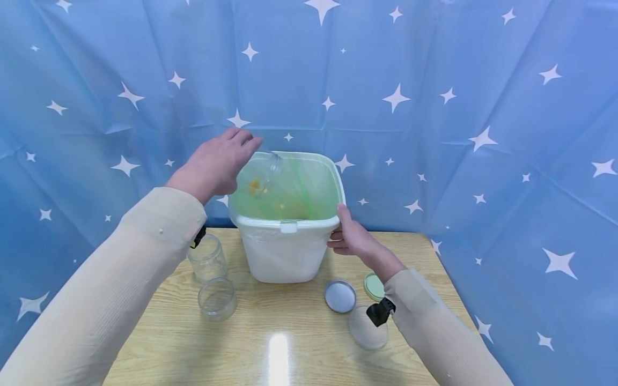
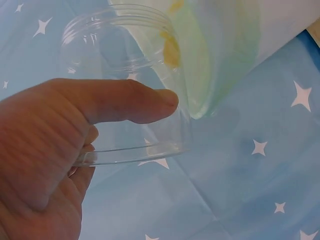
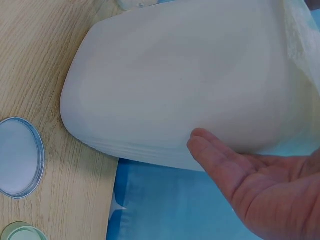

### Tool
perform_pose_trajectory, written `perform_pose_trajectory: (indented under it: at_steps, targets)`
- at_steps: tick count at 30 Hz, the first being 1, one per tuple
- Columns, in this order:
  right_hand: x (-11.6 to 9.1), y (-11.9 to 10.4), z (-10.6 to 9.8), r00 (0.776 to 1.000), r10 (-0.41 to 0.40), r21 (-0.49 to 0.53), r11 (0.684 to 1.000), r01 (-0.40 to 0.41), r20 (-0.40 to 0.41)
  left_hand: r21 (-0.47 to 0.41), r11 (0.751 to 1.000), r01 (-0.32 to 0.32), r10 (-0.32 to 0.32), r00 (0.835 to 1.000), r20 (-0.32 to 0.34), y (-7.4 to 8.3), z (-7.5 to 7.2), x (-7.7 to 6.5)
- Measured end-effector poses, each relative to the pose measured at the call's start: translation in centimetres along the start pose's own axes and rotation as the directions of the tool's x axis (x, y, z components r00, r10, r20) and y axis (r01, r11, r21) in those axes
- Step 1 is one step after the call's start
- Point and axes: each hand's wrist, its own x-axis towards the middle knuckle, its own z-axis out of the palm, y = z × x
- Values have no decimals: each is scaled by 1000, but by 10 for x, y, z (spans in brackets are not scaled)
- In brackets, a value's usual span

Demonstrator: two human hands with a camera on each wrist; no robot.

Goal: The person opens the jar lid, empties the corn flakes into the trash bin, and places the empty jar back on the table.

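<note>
My left hand [image 1: 217, 161] grips a clear jar [image 2: 135, 137] from its closed end, thumb along its side. The jar is tipped over the left part of a white bin [image 1: 287, 257], its mouth turned toward the opening. Yellow-orange bits [image 2: 171, 51] show at the jar's wall near the mouth. A green-tinted bag [image 1: 314, 182] lines the bin, with small yellowish pieces visible inside. At the bin's right corner my right hand [image 1: 357, 238] holds the rim, thumb on top and fingers below it against the outer wall.
Two clear jars [image 1: 217, 300] stand left of the bin, one partly behind my left sleeve. To the right lie a silver-rimmed lid [image 1: 340, 296], a green-rimmed lid [image 1: 373, 286] and a clear round lid [image 1: 367, 332]. A blue star-patterned curtain [image 1: 434, 107] hangs behind the wooden table [image 1: 232, 354].
</note>
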Motion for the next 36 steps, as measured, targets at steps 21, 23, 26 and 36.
perform_pose_trajectory:
  at_steps: [21,23,26,36]
  targets:
    - [1,-1,1,1000,10,9,1000,-10,-2,5,1000,1,-1,1000,-20,-4,3,-2]
    - [1,-1,0,1000,7,10,1000,-7,-3,3,1000,-3,3,1000,-26,-3,2,-2]
    - [1,-1,1,1000,6,13,1000,-6,-2,10,1000,-17,17,999,-36,-2,3,-2]
    - [1,-1,1,1000,6,3,1000,-6,1,31,998,-46,48,996,-75,-4,6,-1]
